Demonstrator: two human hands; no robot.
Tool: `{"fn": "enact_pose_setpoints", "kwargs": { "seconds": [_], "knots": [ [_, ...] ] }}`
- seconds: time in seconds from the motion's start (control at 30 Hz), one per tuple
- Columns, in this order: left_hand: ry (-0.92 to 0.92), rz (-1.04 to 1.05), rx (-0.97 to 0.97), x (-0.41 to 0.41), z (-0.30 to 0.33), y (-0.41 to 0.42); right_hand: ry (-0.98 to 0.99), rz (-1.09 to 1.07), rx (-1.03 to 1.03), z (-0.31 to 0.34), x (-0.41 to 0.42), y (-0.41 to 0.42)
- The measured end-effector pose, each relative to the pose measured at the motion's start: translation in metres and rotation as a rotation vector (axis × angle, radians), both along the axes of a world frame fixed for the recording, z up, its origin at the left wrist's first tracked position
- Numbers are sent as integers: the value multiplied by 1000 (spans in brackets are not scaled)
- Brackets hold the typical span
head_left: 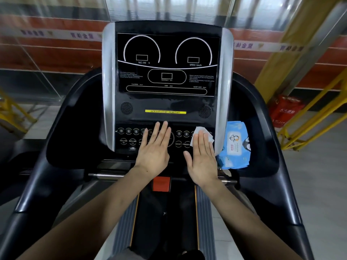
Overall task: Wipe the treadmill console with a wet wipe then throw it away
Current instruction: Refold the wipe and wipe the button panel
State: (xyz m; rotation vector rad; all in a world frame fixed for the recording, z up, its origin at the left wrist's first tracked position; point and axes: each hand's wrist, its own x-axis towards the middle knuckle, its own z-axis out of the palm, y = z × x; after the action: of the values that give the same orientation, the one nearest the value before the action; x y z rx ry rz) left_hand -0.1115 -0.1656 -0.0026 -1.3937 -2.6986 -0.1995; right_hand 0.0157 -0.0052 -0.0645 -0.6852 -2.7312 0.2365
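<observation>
The black treadmill console (165, 102) with silver side trims fills the middle of the view. My right hand (201, 156) lies flat, fingers extended, pressing a white wet wipe (200, 131) onto the right side of the button panel. The wipe sticks out beyond my fingertips. My left hand (155, 149) rests flat and empty on the middle of the button panel, fingers straight and close together, covering several buttons.
A blue wet-wipe pack (234, 147) sits in the right tray beside the console. A red safety key block (161, 183) is below my hands. Dark handrails (270, 147) curve on both sides. Yellow frames (309, 132) and a red box (285, 111) stand at right.
</observation>
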Motion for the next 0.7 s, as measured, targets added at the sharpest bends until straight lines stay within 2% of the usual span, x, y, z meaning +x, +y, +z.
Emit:
{"fn": "enact_pose_setpoints", "kwargs": {
  "seconds": [0.47, 0.7],
  "knots": [
    [-21, 154, 42, -83, -13, -135, -64, 132, 31, 13, -98, -104],
    [-37, 182, -27, -109, -16, -175, -59, 208, 29, 19, -143, -151]
  ]
}}
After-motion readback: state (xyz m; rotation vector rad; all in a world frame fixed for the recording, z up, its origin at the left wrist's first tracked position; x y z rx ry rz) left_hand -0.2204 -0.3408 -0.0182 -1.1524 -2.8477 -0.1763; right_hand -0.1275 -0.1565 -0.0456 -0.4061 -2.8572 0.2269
